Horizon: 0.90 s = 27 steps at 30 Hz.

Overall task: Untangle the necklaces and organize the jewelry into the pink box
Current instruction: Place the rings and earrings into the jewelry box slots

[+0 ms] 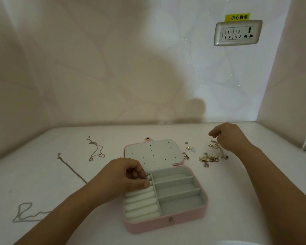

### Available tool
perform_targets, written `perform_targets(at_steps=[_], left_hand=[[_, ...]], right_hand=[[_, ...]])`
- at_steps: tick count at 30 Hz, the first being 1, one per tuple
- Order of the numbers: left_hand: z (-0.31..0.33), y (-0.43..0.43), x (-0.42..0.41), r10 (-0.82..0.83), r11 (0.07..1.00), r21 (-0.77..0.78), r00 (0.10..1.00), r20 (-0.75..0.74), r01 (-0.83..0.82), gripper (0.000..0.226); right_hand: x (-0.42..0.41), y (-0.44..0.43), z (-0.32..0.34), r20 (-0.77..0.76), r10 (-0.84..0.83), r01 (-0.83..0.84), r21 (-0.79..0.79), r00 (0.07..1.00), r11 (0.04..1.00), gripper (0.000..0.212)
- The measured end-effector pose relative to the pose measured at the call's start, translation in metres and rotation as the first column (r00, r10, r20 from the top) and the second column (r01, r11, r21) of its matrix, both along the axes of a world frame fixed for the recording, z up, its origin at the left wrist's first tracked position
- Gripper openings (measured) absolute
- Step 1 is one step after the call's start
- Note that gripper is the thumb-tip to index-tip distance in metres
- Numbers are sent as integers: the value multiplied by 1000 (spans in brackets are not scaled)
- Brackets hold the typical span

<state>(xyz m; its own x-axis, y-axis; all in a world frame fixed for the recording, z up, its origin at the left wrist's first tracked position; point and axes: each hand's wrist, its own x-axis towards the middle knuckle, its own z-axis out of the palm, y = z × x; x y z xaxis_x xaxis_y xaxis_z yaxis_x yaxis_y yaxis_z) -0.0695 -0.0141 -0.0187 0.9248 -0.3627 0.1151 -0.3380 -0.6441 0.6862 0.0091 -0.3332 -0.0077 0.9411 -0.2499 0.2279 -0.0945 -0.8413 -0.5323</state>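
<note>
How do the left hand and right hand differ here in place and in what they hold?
The left hand is over the pink box, pinching a silver ring at the ring rolls. The right hand is off the box, above the loose jewelry pile. The right hand seems to pinch a thin chain, while the left hand holds a ring. Both have curled fingers.
</note>
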Motion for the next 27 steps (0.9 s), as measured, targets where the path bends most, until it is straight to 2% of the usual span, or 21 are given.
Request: perform_targets(at_steps=[8,13,19,27], left_hand=[[-3,1,2,10,999,-46,1000,-1,-10,16],[-3,1,3,9,999,-47,1000,-6,-9,16],[-5,2,4,14,998,-65,1000,-1,-14,13],[-5,1,6,15,998,-60,1000,10,-14,16]], right_hand=[[1,-8,-8,-121,82,-86,-34,989,996,43],[-1,-16,-5,-167,133,-135,0,977,991,22],[-2,-12,0,-167,174,-168,50,970,984,15],[-5,-3,6,-234,265,-285,-58,935,957,6]])
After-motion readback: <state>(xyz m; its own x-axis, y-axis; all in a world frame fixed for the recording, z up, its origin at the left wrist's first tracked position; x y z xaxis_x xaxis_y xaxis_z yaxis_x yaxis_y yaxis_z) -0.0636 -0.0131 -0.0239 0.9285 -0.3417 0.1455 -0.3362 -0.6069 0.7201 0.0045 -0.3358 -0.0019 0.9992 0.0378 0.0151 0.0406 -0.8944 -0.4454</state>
